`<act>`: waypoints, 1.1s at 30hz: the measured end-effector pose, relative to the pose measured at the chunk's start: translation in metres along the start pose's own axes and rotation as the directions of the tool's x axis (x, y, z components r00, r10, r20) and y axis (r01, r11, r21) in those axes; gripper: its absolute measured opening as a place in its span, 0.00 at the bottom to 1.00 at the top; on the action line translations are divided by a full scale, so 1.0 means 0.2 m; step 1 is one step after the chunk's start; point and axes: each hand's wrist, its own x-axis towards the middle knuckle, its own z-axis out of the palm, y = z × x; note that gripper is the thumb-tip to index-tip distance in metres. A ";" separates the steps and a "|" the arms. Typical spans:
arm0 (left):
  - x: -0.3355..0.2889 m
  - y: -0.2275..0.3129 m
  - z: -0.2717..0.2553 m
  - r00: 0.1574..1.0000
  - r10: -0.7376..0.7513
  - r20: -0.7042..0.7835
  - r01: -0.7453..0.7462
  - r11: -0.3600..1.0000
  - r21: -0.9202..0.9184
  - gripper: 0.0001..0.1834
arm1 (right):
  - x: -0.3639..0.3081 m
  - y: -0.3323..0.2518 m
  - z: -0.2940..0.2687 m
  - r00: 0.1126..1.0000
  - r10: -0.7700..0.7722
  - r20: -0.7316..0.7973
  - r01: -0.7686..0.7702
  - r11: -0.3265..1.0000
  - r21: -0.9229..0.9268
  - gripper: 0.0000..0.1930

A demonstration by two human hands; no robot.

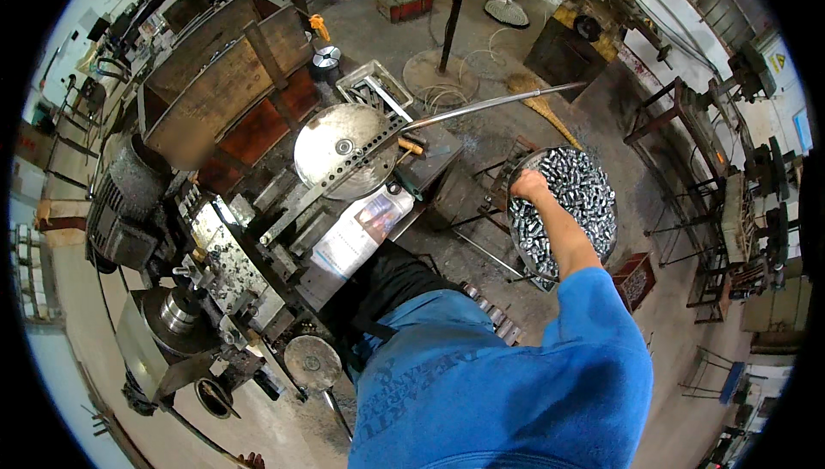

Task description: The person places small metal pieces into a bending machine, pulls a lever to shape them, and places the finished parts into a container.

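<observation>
At the round pan's (513, 235) left edge, our right hand (529, 184) curls by the heaped short metal cylinders (584, 190); we cannot tell whether it grips any. Pushing against that full rim could spill some. Our left hand (252, 460) barely shows, its grip unclear.

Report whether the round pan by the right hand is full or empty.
Apparently full: small shiny metal cylinders cover the round pan nearly rim to rim; depth hidden.
</observation>
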 end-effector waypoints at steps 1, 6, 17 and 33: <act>0.01 0.00 -0.03 1.000 0.017 -0.004 -0.017 1.000 0.009 0.14 | 0.04 0.03 0.05 0.998 0.033 -0.054 -0.031 0.998 0.046 0.19; 0.06 0.12 -0.44 0.913 0.360 -0.190 -0.316 0.921 0.227 0.14 | 0.03 0.04 0.02 0.835 -0.198 -0.514 0.401 0.858 0.320 0.09; -0.03 1.53 0.05 0.615 0.673 0.411 0.123 0.433 -0.893 0.22 | -1.59 -1.36 -0.57 -0.262 -0.798 -0.542 0.738 -0.528 0.420 0.24; 0.06 1.24 -0.21 0.739 0.663 0.116 -0.521 0.673 -0.526 0.15 | -1.95 -1.92 -0.66 -0.650 -0.742 -0.165 0.758 -0.648 -0.078 0.16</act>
